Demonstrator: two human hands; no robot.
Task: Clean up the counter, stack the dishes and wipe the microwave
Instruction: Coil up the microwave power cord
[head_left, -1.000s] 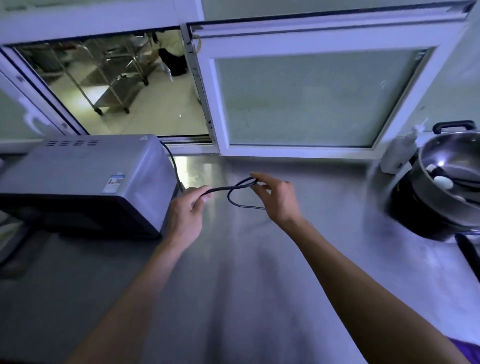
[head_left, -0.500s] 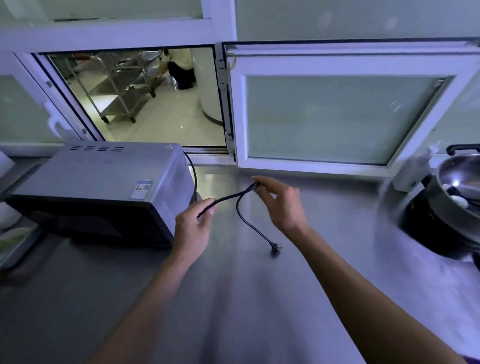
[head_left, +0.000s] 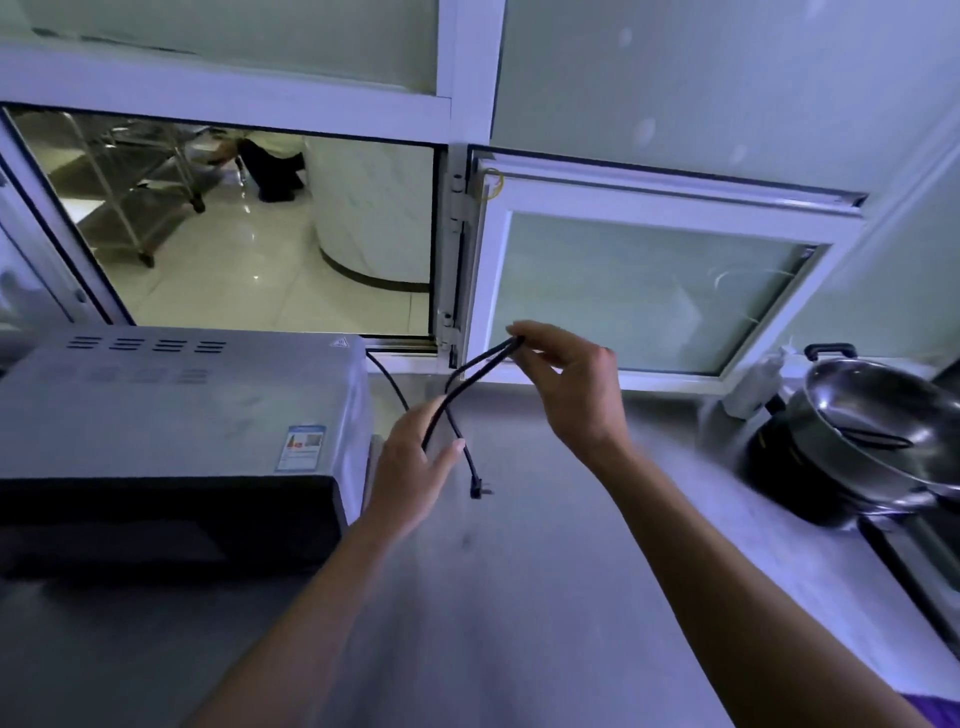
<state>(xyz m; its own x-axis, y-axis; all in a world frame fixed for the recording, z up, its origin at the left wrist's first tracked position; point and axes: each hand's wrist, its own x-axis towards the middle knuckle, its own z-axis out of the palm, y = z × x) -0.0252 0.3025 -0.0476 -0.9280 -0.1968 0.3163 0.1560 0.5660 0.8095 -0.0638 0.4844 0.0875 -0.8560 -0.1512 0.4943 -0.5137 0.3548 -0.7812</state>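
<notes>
The power cord (head_left: 470, 376) of the microwave (head_left: 171, 415) hangs folded in the middle of the frame. Your right hand (head_left: 574, 387) pinches the fold at the top; your left hand (head_left: 410, 467) holds both strands loosely lower down, and the plug (head_left: 476, 491) dangles free above the steel counter (head_left: 519, 597). I judge it light, limp and a little springy, so hold it near the bend. Steel pots (head_left: 872, 441) stand at the right edge.
</notes>
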